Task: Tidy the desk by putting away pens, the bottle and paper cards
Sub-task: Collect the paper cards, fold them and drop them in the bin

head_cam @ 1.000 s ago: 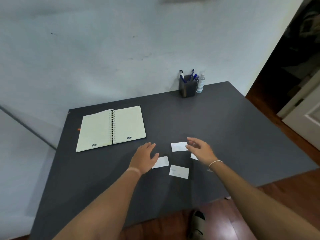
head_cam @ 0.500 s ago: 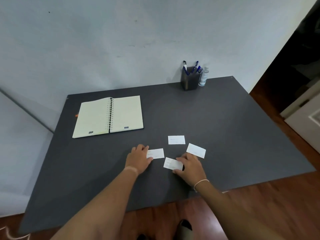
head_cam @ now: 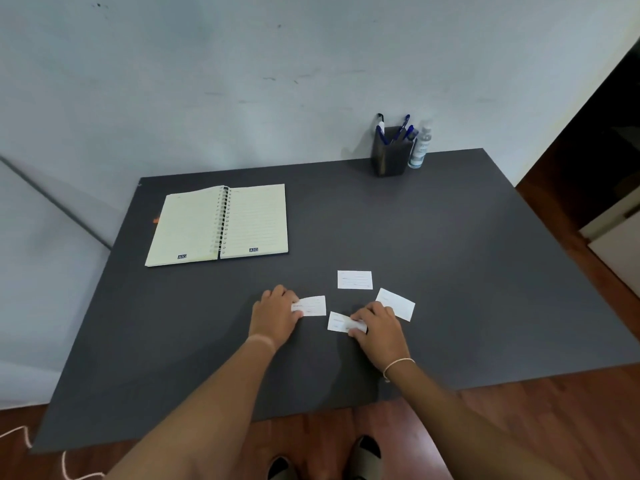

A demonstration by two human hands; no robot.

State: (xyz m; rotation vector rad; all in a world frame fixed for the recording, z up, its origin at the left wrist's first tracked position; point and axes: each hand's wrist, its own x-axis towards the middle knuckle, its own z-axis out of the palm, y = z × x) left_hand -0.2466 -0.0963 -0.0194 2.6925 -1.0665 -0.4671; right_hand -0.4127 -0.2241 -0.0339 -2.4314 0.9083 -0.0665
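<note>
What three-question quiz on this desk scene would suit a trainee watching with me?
1. How many small white paper cards lie on the dark grey desk?
2. True or false: the open spiral-bound notebook lies to the right of the cards.
3. Which hand touches the card nearest the desk's front edge?

Key:
1. Four.
2. False; it lies to their left.
3. The right hand; the left hand touches another card.

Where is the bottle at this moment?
In the head view, the bottle stands at the desk's far edge against the wall, right of centre, immediately right of the pen holder.
</note>
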